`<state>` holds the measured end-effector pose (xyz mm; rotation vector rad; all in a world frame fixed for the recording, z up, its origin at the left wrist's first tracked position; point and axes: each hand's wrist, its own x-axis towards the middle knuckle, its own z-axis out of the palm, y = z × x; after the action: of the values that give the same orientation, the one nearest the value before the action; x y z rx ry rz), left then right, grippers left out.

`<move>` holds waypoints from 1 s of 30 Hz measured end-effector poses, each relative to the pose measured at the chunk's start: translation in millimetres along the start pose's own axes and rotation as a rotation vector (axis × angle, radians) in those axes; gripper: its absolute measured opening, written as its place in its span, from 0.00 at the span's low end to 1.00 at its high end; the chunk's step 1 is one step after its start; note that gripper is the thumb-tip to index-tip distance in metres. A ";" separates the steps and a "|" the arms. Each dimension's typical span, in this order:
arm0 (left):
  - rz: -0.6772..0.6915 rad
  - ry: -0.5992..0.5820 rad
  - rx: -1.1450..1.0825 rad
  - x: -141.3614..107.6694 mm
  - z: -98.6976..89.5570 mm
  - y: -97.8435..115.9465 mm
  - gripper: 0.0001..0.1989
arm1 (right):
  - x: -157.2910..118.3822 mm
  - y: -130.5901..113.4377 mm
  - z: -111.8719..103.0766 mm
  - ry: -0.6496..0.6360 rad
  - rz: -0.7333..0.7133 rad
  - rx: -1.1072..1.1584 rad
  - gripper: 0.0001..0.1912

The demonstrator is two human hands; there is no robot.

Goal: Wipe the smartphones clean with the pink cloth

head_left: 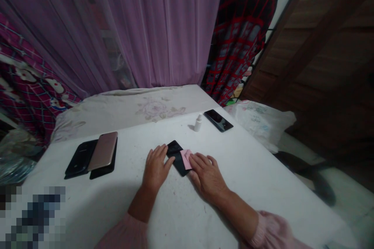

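R fingers [200, 159] on pink cloth [185, 161], print [187, 154] illegible, atop blk phone [179, 164].

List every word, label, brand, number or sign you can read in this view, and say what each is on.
None can be read.
Pink cloth: a dark mark, too small to tell whether it is lettering.
Black phone at left: a faint small mark, unreadable.
Plastic bag: greenish printing, too blurred to read.
White bottle: no lettering can be made out.
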<state>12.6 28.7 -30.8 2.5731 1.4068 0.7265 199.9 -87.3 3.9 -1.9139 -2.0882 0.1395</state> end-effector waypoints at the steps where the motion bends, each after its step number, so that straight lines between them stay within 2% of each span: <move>1: -0.002 -0.014 0.013 -0.1 -0.3 1.2 0.21 | 6.3 -0.8 -0.5 -0.013 -0.003 -0.001 0.24; 7: -0.019 -0.041 0.031 0.0 -0.4 2.3 0.22 | 60.8 -9.9 2.3 -0.069 -0.023 -0.005 0.24; 10: -0.020 -0.036 0.025 -0.2 -0.6 2.3 0.21 | 70.9 -13.6 3.5 -0.070 -0.020 -0.004 0.24; 12: -0.024 -0.035 0.024 -0.2 -0.9 2.8 0.21 | 62.2 -13.0 1.4 -0.075 -0.016 -0.008 0.24; 17: -0.026 -0.042 0.009 0.3 -2.1 4.6 0.21 | 15.4 -4.6 -9.8 -0.106 0.002 -0.023 0.24; 20: -0.021 -0.049 0.000 0.6 -2.4 4.7 0.21 | 11.4 -3.7 -12.1 -0.125 0.002 -0.031 0.24; 27: -0.024 -0.072 -0.012 0.5 -2.1 4.1 0.21 | 76.1 -12.7 -3.3 -0.088 -0.036 -0.043 0.20; 30: -0.037 -0.081 -0.021 1.3 -0.9 2.1 0.22 | 89.9 -8.8 -3.1 -0.066 -0.015 -0.020 0.16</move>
<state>14.3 28.5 -28.9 2.5239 1.4109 0.6214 186.7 -0.1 23.4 -1.9294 -2.1544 0.1814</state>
